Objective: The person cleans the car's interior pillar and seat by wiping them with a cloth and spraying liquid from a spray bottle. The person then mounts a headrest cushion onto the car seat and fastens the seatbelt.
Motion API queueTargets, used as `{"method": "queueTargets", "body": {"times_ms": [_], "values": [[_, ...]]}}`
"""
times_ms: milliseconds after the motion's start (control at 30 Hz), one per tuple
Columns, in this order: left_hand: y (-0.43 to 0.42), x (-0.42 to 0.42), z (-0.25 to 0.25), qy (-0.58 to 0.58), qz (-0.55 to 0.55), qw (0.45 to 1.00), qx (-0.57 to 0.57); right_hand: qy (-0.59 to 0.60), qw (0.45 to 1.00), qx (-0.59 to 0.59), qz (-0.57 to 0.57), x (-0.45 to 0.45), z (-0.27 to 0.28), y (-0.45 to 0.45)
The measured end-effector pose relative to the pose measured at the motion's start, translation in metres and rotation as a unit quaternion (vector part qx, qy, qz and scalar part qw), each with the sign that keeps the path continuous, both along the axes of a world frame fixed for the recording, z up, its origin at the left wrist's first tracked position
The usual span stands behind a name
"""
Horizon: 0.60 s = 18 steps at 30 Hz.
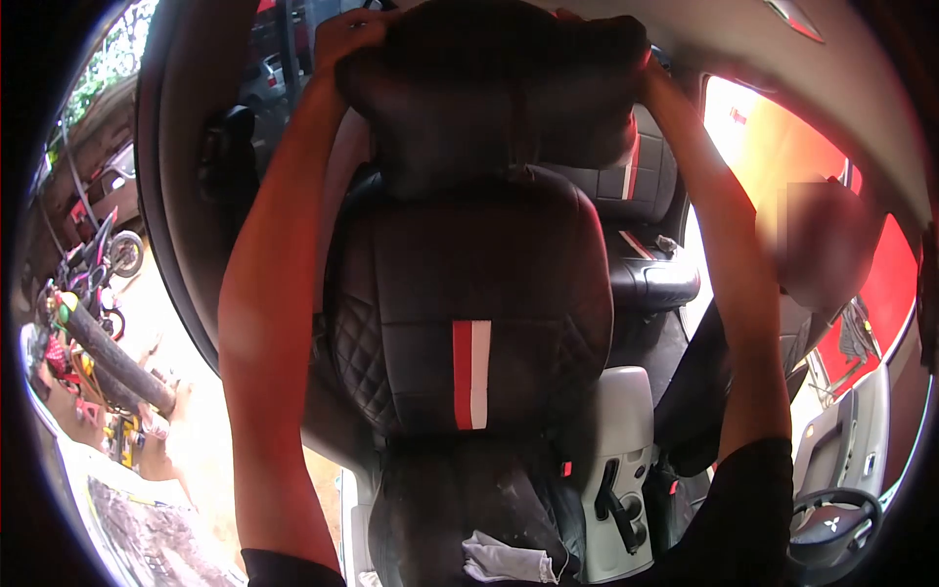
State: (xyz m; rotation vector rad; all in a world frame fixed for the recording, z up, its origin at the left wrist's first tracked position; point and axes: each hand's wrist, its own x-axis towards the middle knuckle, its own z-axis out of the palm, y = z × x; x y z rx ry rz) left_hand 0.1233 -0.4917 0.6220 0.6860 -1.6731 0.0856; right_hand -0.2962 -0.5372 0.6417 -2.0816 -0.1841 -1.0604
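A black leather-look headrest (489, 98) stands at the top of a car seat backrest (518, 245), which has quilted sides and a red and white stripe. My left hand (344, 37) grips the headrest's upper left side, its fingers partly out of sight behind it. On the opposite side, my right hand (648, 78) holds the right edge; most of its fingers are hidden behind the headrest. Both arms are stretched forward and up. Below lies the black seat cushion (430, 519), with a crumpled whitish cloth (504, 560) near its front.
A grey centre console (626, 411) with a handbrake (618, 504) runs along the right of the seat. Another person (822, 254) is at the far right, near the steering wheel (836, 528). Behind is a rear seat (650, 279). Motorbikes (103, 264) stand outside on the left.
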Motion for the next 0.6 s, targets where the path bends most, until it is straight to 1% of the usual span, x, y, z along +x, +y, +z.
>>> {"method": "queueTargets", "body": {"times_ms": [33, 133, 367, 500, 600], "values": [[-0.003, 0.003, 0.001, -0.01, -0.023, 0.999, 0.036, -0.009, 1.0, 0.003, -0.011, 0.001, -0.005, 0.0], [-0.013, 0.002, -0.003, 0.012, 0.009, 0.994, 0.104, -0.019, 0.998, 0.012, -0.054, 0.001, -0.013, 0.0], [-0.019, -0.011, -0.022, 0.05, 0.072, 0.979, 0.185, 0.006, 0.978, 0.022, -0.206, -0.01, -0.016, -0.004], [-0.017, -0.014, -0.033, 0.075, 0.107, 0.964, 0.232, 0.035, 0.948, 0.03, -0.314, -0.005, -0.022, -0.011], [-0.009, -0.016, -0.038, 0.102, 0.12, 0.952, 0.261, 0.074, 0.913, 0.033, -0.399, 0.002, -0.029, -0.024]]}}
